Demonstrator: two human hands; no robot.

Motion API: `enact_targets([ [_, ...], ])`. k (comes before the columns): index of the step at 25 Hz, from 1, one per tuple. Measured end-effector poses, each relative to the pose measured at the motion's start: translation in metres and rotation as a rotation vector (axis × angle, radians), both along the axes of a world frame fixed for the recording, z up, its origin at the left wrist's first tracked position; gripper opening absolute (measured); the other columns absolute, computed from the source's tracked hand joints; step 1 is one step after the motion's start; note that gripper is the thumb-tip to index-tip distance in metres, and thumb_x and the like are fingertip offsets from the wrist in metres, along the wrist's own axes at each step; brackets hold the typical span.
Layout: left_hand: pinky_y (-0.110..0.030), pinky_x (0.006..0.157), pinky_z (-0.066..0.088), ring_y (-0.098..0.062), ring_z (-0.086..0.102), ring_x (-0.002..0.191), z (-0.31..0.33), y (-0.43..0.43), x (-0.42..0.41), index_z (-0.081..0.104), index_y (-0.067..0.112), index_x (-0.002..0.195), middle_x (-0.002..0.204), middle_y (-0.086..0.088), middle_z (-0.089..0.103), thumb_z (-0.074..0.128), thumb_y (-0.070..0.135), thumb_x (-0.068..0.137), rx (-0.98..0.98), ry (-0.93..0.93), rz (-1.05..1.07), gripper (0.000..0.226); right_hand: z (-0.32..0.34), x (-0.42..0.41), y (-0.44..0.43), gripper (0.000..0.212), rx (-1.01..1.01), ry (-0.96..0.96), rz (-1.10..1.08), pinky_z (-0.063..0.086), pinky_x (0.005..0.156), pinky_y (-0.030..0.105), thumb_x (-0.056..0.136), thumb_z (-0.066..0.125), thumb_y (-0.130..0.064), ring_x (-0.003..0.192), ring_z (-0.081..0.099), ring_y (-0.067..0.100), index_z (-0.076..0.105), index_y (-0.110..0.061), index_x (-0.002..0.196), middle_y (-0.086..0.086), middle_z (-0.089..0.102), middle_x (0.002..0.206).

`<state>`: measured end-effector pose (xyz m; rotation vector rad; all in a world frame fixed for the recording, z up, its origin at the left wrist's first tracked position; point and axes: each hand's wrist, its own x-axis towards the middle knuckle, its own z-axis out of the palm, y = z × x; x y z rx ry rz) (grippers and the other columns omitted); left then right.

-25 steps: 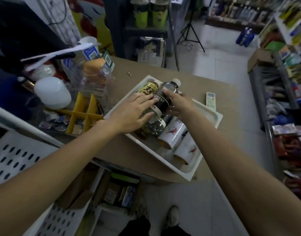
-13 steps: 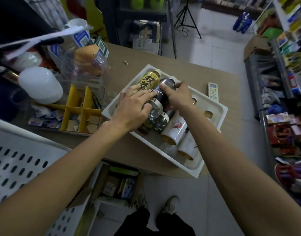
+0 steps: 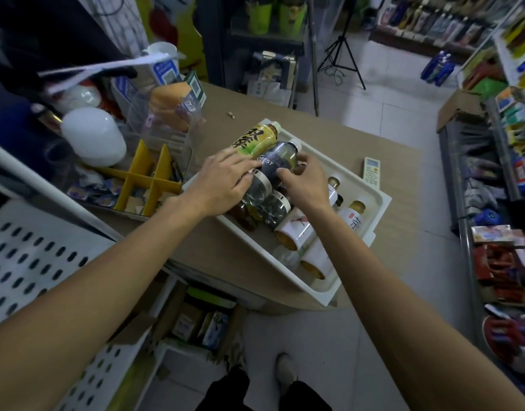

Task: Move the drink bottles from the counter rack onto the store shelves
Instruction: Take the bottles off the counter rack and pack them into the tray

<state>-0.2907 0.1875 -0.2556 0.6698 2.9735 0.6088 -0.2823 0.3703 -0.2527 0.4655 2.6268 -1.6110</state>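
A white tray (image 3: 371, 215) on the wooden counter holds several drink bottles lying on their sides. A yellow-labelled bottle (image 3: 254, 140) lies at its far left. Beside it is a dark-labelled bottle (image 3: 277, 161) with a white cap. My left hand (image 3: 225, 180) rests over the bottles at the tray's left, fingers against the dark bottle. My right hand (image 3: 307, 183) grips the same dark bottle from the right. White-labelled bottles (image 3: 297, 229) lie nearer the tray's front, and another white-labelled bottle (image 3: 354, 216) lies to the right.
A yellow divider box (image 3: 148, 176), a white dome lamp (image 3: 93, 137) and clear display cases crowd the counter's left. A remote control (image 3: 372, 171) lies beyond the tray. Store shelves (image 3: 498, 161) run along the right aisle. A tripod (image 3: 341, 51) stands on the tiled floor.
Both hands have closed in around the dark-labelled bottle; the right hand shifted from its cap end to its side. The view moved slightly closer over the tray.
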Motion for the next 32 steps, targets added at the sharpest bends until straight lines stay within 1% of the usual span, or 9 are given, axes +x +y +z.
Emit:
enact_targets([
  [3, -0.045, 0.113, 0.024, -0.018, 0.03, 0.138, 0.006, -0.001, 0.015, 0.048, 0.025, 0.139, 0.144, 0.001, 0.047, 0.041, 0.028, 0.1, -0.008, 0.005, 0.03, 0.04, 0.009, 0.014, 0.018, 0.022, 0.038, 0.048, 0.133, 0.053, 0.071, 0.026, 0.092, 0.064, -0.024, 0.086, 0.061, 0.01, 0.058, -0.016, 0.112, -0.007, 0.06, 0.094],
  [6, -0.045, 0.113, 0.027, -0.019, 0.032, 0.136, 0.019, 0.002, 0.039, 0.049, 0.024, 0.138, 0.142, 0.001, 0.049, 0.044, 0.027, 0.099, -0.019, -0.003, 0.102, 0.039, 0.018, 0.027, 0.031, 0.023, 0.123, 0.083, 0.351, 0.048, 0.069, 0.021, 0.094, 0.062, -0.028, 0.094, 0.06, 0.012, 0.062, -0.014, 0.113, -0.002, 0.064, 0.104],
  [8, -0.044, 0.111, 0.03, -0.02, 0.034, 0.134, 0.03, 0.004, 0.06, 0.051, 0.023, 0.137, 0.14, 0.0, 0.051, 0.046, 0.028, 0.099, -0.05, -0.009, 0.125, 0.039, 0.023, 0.037, 0.035, 0.027, 0.202, 0.119, 0.503, 0.051, 0.072, 0.024, 0.094, 0.061, -0.03, 0.097, 0.06, 0.014, 0.063, -0.014, 0.116, 0.001, 0.064, 0.109],
  [11, -0.041, 0.104, 0.036, -0.022, 0.042, 0.128, 0.05, -0.002, 0.097, 0.055, 0.023, 0.133, 0.133, -0.004, 0.057, 0.05, 0.026, 0.097, -0.074, -0.031, 0.211, 0.037, 0.033, 0.054, 0.034, 0.032, 0.334, 0.175, 0.729, 0.051, 0.089, 0.038, 0.095, 0.06, -0.033, 0.105, 0.059, 0.019, 0.062, -0.014, 0.12, 0.005, 0.062, 0.118],
  [14, -0.036, 0.098, 0.038, -0.021, 0.047, 0.124, 0.067, -0.017, 0.139, 0.054, 0.026, 0.134, 0.135, -0.001, 0.056, 0.052, 0.026, 0.097, -0.115, -0.055, 0.315, 0.037, 0.048, 0.068, 0.017, 0.036, 0.417, 0.216, 0.922, 0.05, 0.092, 0.041, 0.094, 0.06, -0.035, 0.108, 0.059, 0.022, 0.062, -0.014, 0.123, 0.007, 0.061, 0.123],
  [18, -0.029, 0.081, 0.039, -0.01, 0.054, 0.106, 0.094, -0.058, 0.202, 0.053, 0.03, 0.134, 0.132, 0.004, 0.058, 0.048, 0.031, 0.098, -0.079, -0.112, 0.544, 0.036, 0.075, 0.091, -0.042, 0.04, 0.35, 0.203, 1.152, 0.048, 0.096, 0.038, 0.093, 0.061, -0.04, 0.115, 0.057, 0.023, 0.061, -0.018, 0.126, 0.006, 0.061, 0.127],
  [25, -0.029, 0.099, 0.04, -0.015, 0.051, 0.125, 0.157, -0.149, 0.317, 0.047, 0.029, 0.139, 0.141, 0.005, 0.052, 0.047, 0.033, 0.1, -0.062, -0.109, 0.885, 0.039, 0.136, 0.15, -0.169, 0.041, 0.396, 0.433, 1.459, 0.042, 0.084, 0.028, 0.093, 0.062, -0.04, 0.113, 0.058, 0.021, 0.059, -0.019, 0.128, 0.003, 0.061, 0.126],
  [29, -0.027, 0.094, 0.041, -0.01, 0.053, 0.115, 0.191, -0.198, 0.388, 0.053, 0.028, 0.135, 0.136, 0.006, 0.056, 0.051, 0.026, 0.098, -0.048, -0.028, 1.025, 0.037, 0.178, 0.195, -0.243, 0.027, 0.328, 0.624, 1.544, 0.042, 0.073, 0.026, 0.092, 0.064, -0.033, 0.099, 0.062, 0.022, 0.066, -0.019, 0.115, -0.003, 0.063, 0.097],
  [32, -0.029, 0.087, 0.041, -0.013, 0.055, 0.107, 0.216, -0.232, 0.436, 0.056, 0.03, 0.131, 0.132, 0.005, 0.058, 0.051, 0.029, 0.097, -0.066, 0.007, 1.149, 0.033, 0.207, 0.23, -0.298, 0.033, 0.381, 0.753, 1.624, 0.039, 0.079, 0.026, 0.092, 0.062, -0.039, 0.108, 0.059, 0.021, 0.063, -0.025, 0.121, -0.003, 0.063, 0.116],
])
